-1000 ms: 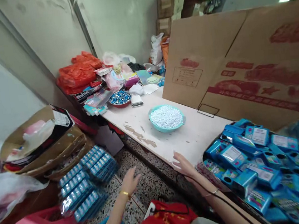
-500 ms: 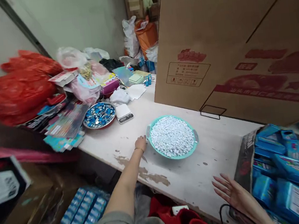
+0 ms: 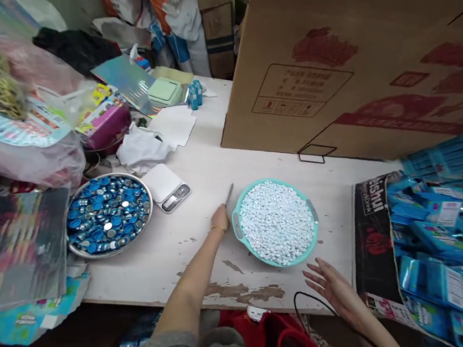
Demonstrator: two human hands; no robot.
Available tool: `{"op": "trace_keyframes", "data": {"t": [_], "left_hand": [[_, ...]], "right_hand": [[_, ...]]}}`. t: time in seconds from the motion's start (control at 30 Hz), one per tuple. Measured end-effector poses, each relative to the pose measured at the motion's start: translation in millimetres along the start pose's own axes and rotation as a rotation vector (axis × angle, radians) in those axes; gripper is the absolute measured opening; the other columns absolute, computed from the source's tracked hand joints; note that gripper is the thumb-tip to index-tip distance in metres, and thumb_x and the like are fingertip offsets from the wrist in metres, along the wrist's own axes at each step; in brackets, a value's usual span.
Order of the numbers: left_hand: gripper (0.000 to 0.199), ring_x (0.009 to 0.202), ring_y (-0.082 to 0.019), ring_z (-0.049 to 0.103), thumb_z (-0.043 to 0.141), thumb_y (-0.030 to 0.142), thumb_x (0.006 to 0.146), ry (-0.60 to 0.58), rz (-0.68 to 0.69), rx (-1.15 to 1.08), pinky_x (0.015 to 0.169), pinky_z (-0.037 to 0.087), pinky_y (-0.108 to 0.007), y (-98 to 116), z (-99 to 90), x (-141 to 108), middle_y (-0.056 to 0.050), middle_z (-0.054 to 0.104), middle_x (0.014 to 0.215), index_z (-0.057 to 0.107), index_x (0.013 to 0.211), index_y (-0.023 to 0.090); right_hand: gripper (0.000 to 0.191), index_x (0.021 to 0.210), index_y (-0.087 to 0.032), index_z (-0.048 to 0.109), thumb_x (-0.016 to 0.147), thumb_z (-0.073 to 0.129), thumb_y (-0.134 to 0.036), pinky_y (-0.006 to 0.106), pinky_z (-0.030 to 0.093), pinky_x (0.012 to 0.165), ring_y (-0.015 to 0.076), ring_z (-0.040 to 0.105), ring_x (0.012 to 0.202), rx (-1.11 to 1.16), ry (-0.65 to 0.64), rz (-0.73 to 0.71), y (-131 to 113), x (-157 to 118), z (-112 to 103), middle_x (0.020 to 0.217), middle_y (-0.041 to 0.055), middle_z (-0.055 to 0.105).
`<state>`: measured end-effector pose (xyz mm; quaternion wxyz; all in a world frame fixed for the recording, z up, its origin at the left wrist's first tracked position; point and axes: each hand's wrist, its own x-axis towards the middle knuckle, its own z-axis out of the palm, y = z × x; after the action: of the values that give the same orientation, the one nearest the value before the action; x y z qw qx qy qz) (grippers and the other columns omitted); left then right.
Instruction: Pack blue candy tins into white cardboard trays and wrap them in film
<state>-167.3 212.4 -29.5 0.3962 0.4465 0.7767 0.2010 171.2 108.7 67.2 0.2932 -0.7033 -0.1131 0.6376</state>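
A turquoise two-handled basin (image 3: 238, 229) full of small whitish tablet-like pieces (image 3: 277, 221) sits on the white table. Just left of its handle is my left hand (image 3: 220, 218), fingers closed. A thin, dark, stick-like thing (image 3: 229, 194) juts from the fingers toward the back; its kind is unclear. Below the basin's right side hovers my right hand (image 3: 330, 285), open, palm partly up, fingers apart and holding nothing. Farther left stand a small white digital scale (image 3: 166, 187) and a round metal bowl (image 3: 150, 211) of blue and silver caps.
A large cardboard box (image 3: 322, 90) rises behind the basin. At right, a black carton (image 3: 370, 235) holds many blue packets (image 3: 434, 234). Plastic bags (image 3: 40, 150) and printed sheets (image 3: 22, 247) pile up at left. A black cable (image 3: 302, 299) hangs near my right wrist.
My view has tipped down and come closer to the table. My right hand has moved nearer the basin. The thin thing now shows beyond my left hand, which stays beside the basin handle.
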Motion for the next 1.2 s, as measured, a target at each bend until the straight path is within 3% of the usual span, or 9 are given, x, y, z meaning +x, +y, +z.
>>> {"op": "trace_keyframes", "data": {"t": [0.23,0.33,0.43,0.53,0.67,0.8,0.9,1.03,1.2], "left_hand": [[0.021,0.048,-0.011,0.048,0.047,0.027,0.068,-0.025,-0.117,-0.475,0.051,0.039,-0.023,-19,-54.8,-18,0.004,0.053,0.058,0.05,0.087,0.017],[0.026,0.05,-0.01,0.048,0.048,0.033,0.06,0.015,-0.124,-0.613,0.051,0.039,-0.022,-22,-71.7,-43,0.004,0.052,0.061,0.045,0.082,0.019],[0.028,0.047,-0.009,0.043,0.049,0.04,0.063,0.093,-0.142,-0.723,0.049,0.037,-0.023,-16,-73.5,-81,0.007,0.046,0.057,0.044,0.081,0.02],[0.032,0.047,-0.009,0.038,0.057,0.049,0.069,0.252,-0.132,-0.664,0.047,0.033,-0.022,0,-54.9,-128,0.008,0.041,0.055,0.045,0.076,0.021],[0.041,0.052,-0.008,0.035,0.07,0.049,0.066,0.416,-0.046,-0.318,0.048,0.031,-0.02,30,0.3,-184,0.008,0.035,0.055,0.04,0.062,0.02],[0.038,0.05,-0.01,0.044,0.057,0.056,0.076,0.378,-0.088,-0.359,0.046,0.038,-0.021,61,66.1,-216,0.007,0.042,0.057,0.043,0.07,0.021],[0.045,0.05,-0.011,0.057,0.049,0.061,0.081,0.343,-0.15,-0.504,0.045,0.045,-0.023,81,100.2,-221,0.003,0.054,0.073,0.047,0.099,0.02],[0.062,0.048,-0.01,0.059,0.044,0.061,0.085,0.41,-0.159,-0.563,0.044,0.048,-0.023,95,114.7,-212,0.002,0.055,0.078,0.035,0.13,0.019],[0.053,0.042,-0.01,0.054,0.043,0.048,0.089,0.386,-0.173,-0.453,0.038,0.044,-0.022,94,100.5,-194,0.003,0.052,0.071,0.038,0.132,0.016]], "right_hand": [[0.066,0.123,-0.023,0.045,0.072,0.064,-0.06,0.045,0.051,0.093,0.0279,0.06,0.111,-0.037,0.125,-0.149,-8,19,16,0.133,0.0127,0.051],[0.076,0.142,-0.021,0.032,0.082,0.044,-0.066,0.048,0.032,0.112,0.0275,0.034,0.138,-0.27,0.267,-0.449,-26,37,16,0.152,0.0135,0.032],[0.084,0.151,-0.015,0.014,0.088,0.033,-0.066,0.047,0.011,0.119,0.0243,0.006,0.147,-0.553,0.255,-0.718,-37,58,20,0.16,0.0139,0.008],[0.086,0.153,-0.016,0.001,0.09,0.032,-0.066,0.054,0.009,0.117,0.0271,-0.007,0.147,-0.731,0.135,-0.879,-34,75,26,0.16,0.0143,-0.007],[0.095,0.152,-0.016,-0.011,0.087,0.036,-0.068,0.062,0.01,0.113,0.0325,-0.012,0.146,-0.851,0.079,-1.019,-27,88,18,0.158,0.017,-0.015],[0.116,0.151,-0.013,-0.013,0.076,0.05,-0.075,0.063,0.008,0.113,0.0374,-0.013,0.145,-0.997,-0.013,-1.168,-27,100,-7,0.157,0.0179,-0.019],[0.122,0.153,-0.015,-0.009,0.07,0.058,-0.075,0.062,0.006,0.114,0.039,-0.015,0.144,-1.074,-0.128,-1.276,-28,104,-18,0.157,0.0146,-0.021],[0.122,0.153,-0.016,-0.004,0.068,0.061,-0.074,0.063,0.004,0.114,0.0405,-0.016,0.143,-1.095,-0.217,-1.361,-24,99,-15,0.158,0.0127,-0.021],[0.118,0.154,-0.018,0.001,0.069,0.061,-0.073,0.065,0.001,0.113,0.0413,-0.016,0.143,-1.115,-0.208,-1.365,-16,91,0,0.158,0.011,-0.019]]}}
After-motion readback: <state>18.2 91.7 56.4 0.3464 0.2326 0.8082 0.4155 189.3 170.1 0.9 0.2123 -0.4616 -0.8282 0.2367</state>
